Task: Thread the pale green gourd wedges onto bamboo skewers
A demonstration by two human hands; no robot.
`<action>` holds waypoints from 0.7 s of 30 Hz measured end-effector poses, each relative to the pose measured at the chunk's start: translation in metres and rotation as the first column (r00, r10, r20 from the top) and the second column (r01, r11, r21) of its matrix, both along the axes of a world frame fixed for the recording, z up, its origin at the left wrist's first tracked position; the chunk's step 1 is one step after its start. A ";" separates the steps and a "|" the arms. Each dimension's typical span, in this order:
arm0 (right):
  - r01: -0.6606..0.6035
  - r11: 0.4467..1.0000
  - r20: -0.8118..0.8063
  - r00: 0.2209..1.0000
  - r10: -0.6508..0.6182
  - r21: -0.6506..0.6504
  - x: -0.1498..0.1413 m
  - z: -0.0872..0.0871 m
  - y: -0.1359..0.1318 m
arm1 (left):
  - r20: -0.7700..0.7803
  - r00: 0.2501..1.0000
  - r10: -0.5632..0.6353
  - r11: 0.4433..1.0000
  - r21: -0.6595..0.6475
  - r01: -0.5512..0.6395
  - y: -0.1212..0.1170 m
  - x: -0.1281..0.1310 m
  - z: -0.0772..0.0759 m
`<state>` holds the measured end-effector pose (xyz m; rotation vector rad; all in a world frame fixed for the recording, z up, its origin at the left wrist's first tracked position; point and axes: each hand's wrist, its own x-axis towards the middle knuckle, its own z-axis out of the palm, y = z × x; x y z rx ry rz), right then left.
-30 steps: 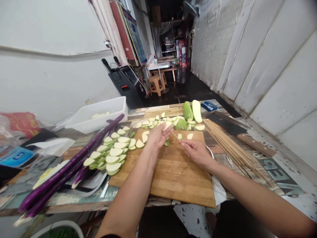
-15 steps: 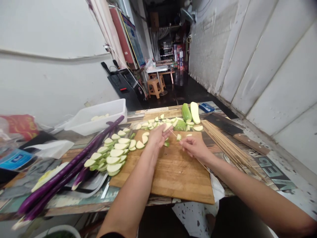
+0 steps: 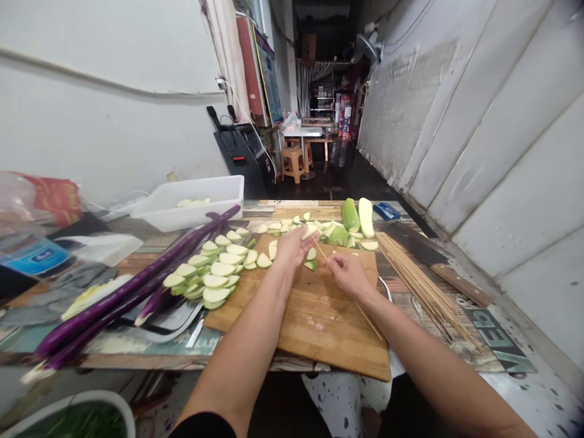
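Note:
My left hand point(image 3: 292, 248) pinches a pale green vegetable slice point(image 3: 309, 232) above the far part of the wooden cutting board point(image 3: 314, 322). My right hand point(image 3: 347, 272) grips a thin bamboo skewer point(image 3: 322, 250), whose tip points up-left into that slice; the rest of the stick runs back under my wrist. Loose slices point(image 3: 311, 254) lie on the board just beneath the hands. A heap of cut slices point(image 3: 214, 274) sits on the board's left side.
Long purple eggplants point(image 3: 132, 289) lie at left over a metal tray point(image 3: 176, 322). A white tub point(image 3: 191, 201) stands behind. Halved green gourds point(image 3: 358, 216) and more slices lie at the far edge. A bundle of skewers point(image 3: 424, 286) and a cleaver point(image 3: 438, 261) are at right.
The camera has tilted and shifted slightly. My right hand has slid up the skewer toward my left hand, closing the gap between them. The left hand still holds its slice.

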<state>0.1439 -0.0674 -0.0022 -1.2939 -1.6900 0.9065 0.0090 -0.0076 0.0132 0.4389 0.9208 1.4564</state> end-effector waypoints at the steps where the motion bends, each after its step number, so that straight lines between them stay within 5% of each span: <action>1: -0.009 0.998 -0.063 0.998 0.005 -0.059 -0.002 -0.001 -0.001 | -0.009 1.000 -0.002 1.000 0.006 0.002 0.000 0.000 0.000; 9: -0.139 0.923 -0.474 0.879 -0.052 -0.359 -0.001 0.005 -0.005 | -0.091 0.995 -0.030 0.999 0.038 0.034 -0.001 -0.002 -0.003; 21: 0.014 0.965 -0.362 0.926 -0.112 -0.262 -0.004 0.011 -0.014 | -0.113 0.992 -0.061 0.998 0.015 0.063 -0.003 0.000 -0.002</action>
